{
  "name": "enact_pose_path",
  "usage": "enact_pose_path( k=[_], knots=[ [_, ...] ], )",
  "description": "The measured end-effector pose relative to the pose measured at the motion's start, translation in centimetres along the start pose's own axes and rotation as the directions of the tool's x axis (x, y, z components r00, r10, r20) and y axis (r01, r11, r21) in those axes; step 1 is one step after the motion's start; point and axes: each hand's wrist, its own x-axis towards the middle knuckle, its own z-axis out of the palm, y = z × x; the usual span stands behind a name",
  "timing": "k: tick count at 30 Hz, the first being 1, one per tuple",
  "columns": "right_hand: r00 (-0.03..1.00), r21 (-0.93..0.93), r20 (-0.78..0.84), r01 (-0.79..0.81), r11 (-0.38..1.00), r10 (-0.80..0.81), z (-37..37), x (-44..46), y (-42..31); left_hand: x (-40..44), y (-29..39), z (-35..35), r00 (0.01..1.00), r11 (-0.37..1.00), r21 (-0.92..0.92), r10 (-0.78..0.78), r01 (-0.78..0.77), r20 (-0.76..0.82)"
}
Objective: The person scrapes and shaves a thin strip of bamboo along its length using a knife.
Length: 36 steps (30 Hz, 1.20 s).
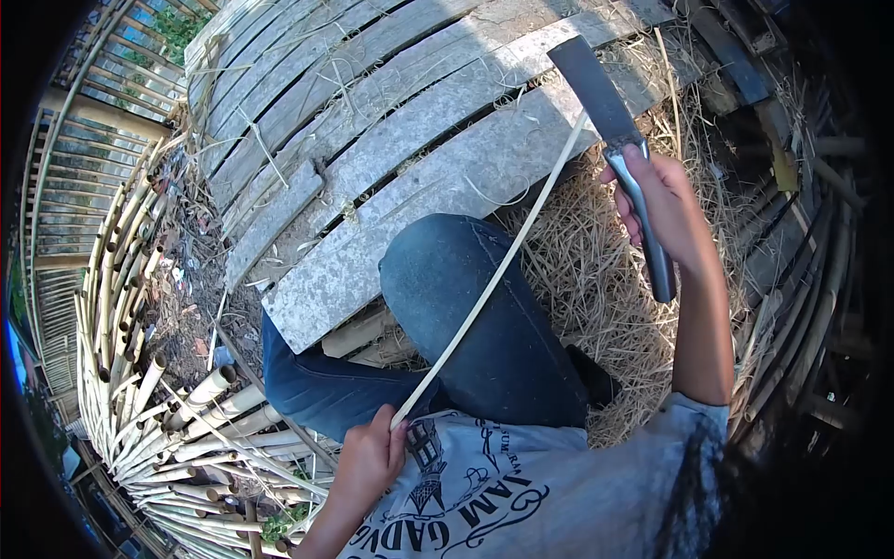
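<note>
My right hand (656,200) is wrapped round the handle of a machete (596,93), whose broad dark blade points up and to the left. Low in front of my shirt, my left hand (371,458) grips the near end of a long, thin bamboo strip (494,279). From there the strip slants up across my raised knee. Its far end lies close beside the blade, near the edge of the plank platform (447,191); whether strip and blade touch, I cannot tell.
Bamboo shavings (596,252) cover the ground beside my leg. Many cut bamboo poles (200,391) lie stacked at the left, below a slatted bamboo fence (84,196). A short loose board (279,219) rests on the platform. More poles (810,307) stand at the far right.
</note>
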Motion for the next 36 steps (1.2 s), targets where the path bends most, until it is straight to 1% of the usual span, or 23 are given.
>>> enact_pose_path(
  k=[1, 5, 7, 10, 12, 14, 17, 18, 20, 22, 24, 28, 29, 32, 34, 36],
  knots=[
    [1.000, -0.037, 0.006, 0.007, 0.999, -0.006, 0.0, 0.1, 0.0, -0.1, -0.4, 0.2, 0.999, 1.000, 0.011, 0.024, -0.024, -0.029],
    [0.999, -0.074, -0.007, -0.043, 0.996, 0.042, 0.7, -0.3, -0.1, -0.3, -0.9, 0.5, 1.000, 1.000, 0.015, -0.019, 0.019, -0.022],
    [0.998, -0.068, 0.008, -0.056, 0.996, 0.056, 0.5, -0.5, 0.1, -0.1, -0.8, 0.5, 0.999, 0.992, 0.121, -0.022, 0.025, -0.025],
    [0.996, -0.084, 0.030, -0.080, 0.993, 0.083, 0.3, -0.7, 0.3, -0.1, -0.9, 0.5, 1.000, 0.994, 0.106, -0.008, 0.011, -0.024],
    [0.993, -0.049, 0.055, -0.103, 0.993, 0.106, 0.3, -1.0, 0.3, -0.1, -1.0, 0.5, 1.000, 0.992, 0.121, -0.015, 0.018, -0.022],
    [0.991, -0.051, 0.069, -0.109, 0.993, 0.112, 0.1, -1.0, 0.7, -0.1, -1.0, 0.5, 0.999, 0.990, 0.139, -0.026, 0.029, -0.027],
    [0.982, 0.053, 0.124, -0.148, 0.988, 0.140, -0.1, -1.2, 1.5, -0.2, -1.0, 0.4, 0.999, 0.991, 0.134, -0.018, 0.023, -0.041],
    [0.983, 0.050, 0.123, -0.142, 0.989, 0.135, 0.0, -1.4, 1.7, -0.2, -0.9, 0.3, 0.999, 0.991, 0.134, -0.007, 0.013, -0.046],
    [0.969, 0.121, 0.187, -0.184, 0.975, 0.159, 0.3, -1.8, 2.1, -0.1, -0.9, 0.3, 0.998, 0.991, 0.131, 0.010, -0.002, -0.056],
    [0.975, 0.120, 0.152, -0.178, 0.977, 0.159, 0.7, -2.2, 2.4, -0.2, -1.0, 0.1, 1.000, 0.995, 0.103, -0.007, 0.009, -0.025],
    [0.970, 0.196, 0.148, -0.217, 0.956, 0.190, 0.8, -2.4, 2.5, -0.2, -1.2, 0.1, 0.999, 0.995, 0.104, 0.008, -0.004, -0.043],
    [0.968, 0.214, 0.164, -0.221, 0.952, 0.188, 0.5, -2.8, 2.8, 0.1, -1.2, -0.2, 0.999, 0.996, 0.092, 0.008, -0.004, -0.051],
    [0.961, 0.222, 0.200, -0.232, 0.947, 0.189, 0.2, -2.9, 2.9, 0.1, -1.3, -0.1, 0.999, 0.996, 0.087, 0.012, -0.007, -0.053],
    [0.963, 0.233, 0.198, -0.229, 0.945, 0.185, 0.2, -3.1, 3.0, 0.3, -1.3, -0.1, 0.995, 0.994, 0.093, 0.059, -0.052, -0.074],
    [0.960, 0.239, 0.198, -0.242, 0.940, 0.197, 0.3, -3.2, 3.0, 0.3, -0.6, -0.7, 0.989, 0.982, 0.173, 0.097, -0.077, -0.114],
    [0.956, 0.232, 0.196, -0.264, 0.936, 0.220, 0.2, -3.1, 2.8, 0.2, -0.1, -1.4, 0.993, 0.983, 0.177, 0.072, -0.054, -0.098]
  ],
)
